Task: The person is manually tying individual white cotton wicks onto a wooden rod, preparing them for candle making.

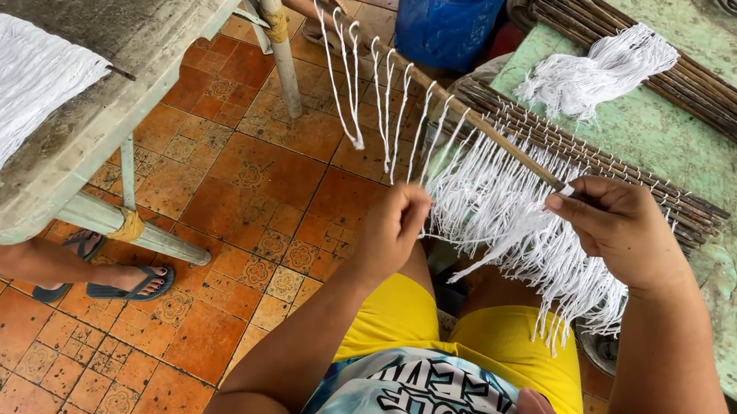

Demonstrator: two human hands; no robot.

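Left hand (393, 225) w/ grip closed tight on white cotton strands (503, 207) hanging off a long thin stick (460, 105). Right hand (620, 228) w/ grip pinched shut on the stick's near end. Stick slants over the tiled floor (236, 188), beside the green counter (736, 191) w/ bundled sticks (659, 56).

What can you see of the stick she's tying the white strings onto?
The stick is thin, brown and looks like wood or bamboo. It runs slantwise from the upper left, near the grey table, down to the right hand, which grips its near end. White strings hang over it in loops along its length, widely spaced further up and bunched into a thick fringe near the hands. The left hand pinches strings just below it. Its far end is hidden by the table.
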